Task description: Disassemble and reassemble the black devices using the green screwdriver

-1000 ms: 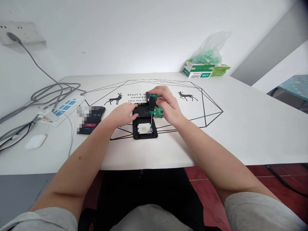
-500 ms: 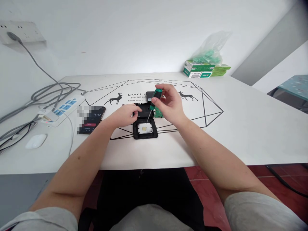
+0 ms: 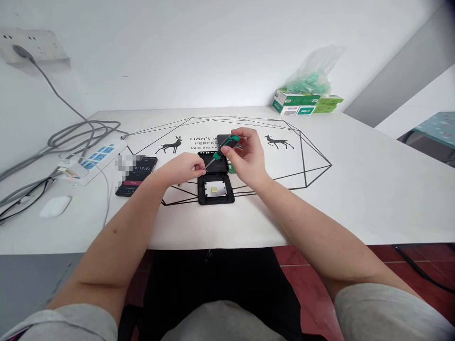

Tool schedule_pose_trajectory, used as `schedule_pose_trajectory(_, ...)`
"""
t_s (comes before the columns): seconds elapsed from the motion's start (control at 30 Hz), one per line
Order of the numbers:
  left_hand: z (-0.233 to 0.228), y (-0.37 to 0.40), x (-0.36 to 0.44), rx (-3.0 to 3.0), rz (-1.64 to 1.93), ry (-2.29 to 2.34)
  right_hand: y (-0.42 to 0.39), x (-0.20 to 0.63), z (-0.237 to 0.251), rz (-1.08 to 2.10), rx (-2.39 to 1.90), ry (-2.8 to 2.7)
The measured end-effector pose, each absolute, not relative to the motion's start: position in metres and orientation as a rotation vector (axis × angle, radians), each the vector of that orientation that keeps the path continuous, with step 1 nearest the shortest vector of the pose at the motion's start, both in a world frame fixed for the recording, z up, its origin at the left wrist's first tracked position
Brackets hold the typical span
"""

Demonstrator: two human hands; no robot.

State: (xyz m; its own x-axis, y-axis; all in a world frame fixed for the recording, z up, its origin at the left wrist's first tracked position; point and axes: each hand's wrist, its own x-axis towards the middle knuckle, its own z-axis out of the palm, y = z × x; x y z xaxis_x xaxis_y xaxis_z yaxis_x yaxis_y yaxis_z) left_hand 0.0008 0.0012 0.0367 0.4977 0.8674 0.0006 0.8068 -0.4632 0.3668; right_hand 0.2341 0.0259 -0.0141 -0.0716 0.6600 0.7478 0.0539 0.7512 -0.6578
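Note:
My right hand [image 3: 250,158] grips a screwdriver [image 3: 223,147] with a green and black handle. Its shaft slants down and left, so the tip meets the fingertips of my left hand [image 3: 186,169]. Those fingers are pinched together; anything between them is too small to make out. Under the shaft lies an open black plastic housing [image 3: 221,166]. Nearer to me is a black frame [image 3: 230,199] holding a silver plate [image 3: 221,188] with a small yellowish square. A green circuit board [image 3: 232,168] shows partly behind my right fingers. Beyond it lies another black piece [image 3: 222,139], partly covered.
A phone [image 3: 137,176] with a lit timer lies left of my left forearm. Further left are a power strip [image 3: 103,156], coiled grey cables [image 3: 85,130] and a white case [image 3: 55,206]. Green and white boxes [image 3: 295,102] with a plastic bag [image 3: 314,76] stand at the back right.
The screwdriver has tilted over, its tip moving from the silver plate up and left to my left fingertips. My left fingers have closed into a pinch.

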Motion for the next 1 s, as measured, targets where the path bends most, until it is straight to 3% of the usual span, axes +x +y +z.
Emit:
schedule_pose_trajectory(0.6, 0.038, 0.005, -0.009, 2.384, -0.127, 1.623, 0.019, 0.233, -0.011, 0.605, -0.612, -1.66)
schedule_pose_trajectory(1.0, 0.029, 0.009, -0.011, 2.355, -0.092, 1.607, 0.016, 0.234, -0.005, 0.542, -0.603, -1.739)
